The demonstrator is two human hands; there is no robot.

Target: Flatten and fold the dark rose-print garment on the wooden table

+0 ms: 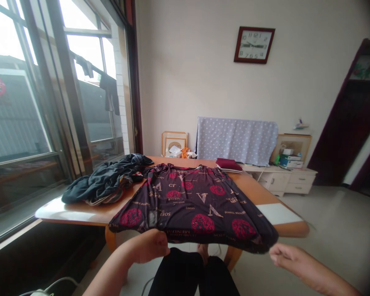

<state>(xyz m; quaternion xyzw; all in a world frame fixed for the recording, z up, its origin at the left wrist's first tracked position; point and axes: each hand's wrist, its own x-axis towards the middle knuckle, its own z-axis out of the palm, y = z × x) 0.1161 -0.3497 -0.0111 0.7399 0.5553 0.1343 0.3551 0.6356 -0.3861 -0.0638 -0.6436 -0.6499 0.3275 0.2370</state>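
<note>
A pile of dark clothes [106,183] lies on the left part of the wooden table [80,211], just beside the spread garment. The printed shirt [194,201] lies flat on the table, long axis running away from the person, neckline at the far end, hem overhanging the near edge. Its print shows red round motifs, large "V" letters and pale lettering; "SOEFION" is roughly readable, the rest is too small. The left hand [149,246] is closed on the hem near its left-centre, forearm rising from below. The right hand [285,253] sits at the hem's right corner, fingers curled; whether it grips the cloth cannot be told. A wall clock [254,44] hangs beyond.
</note>
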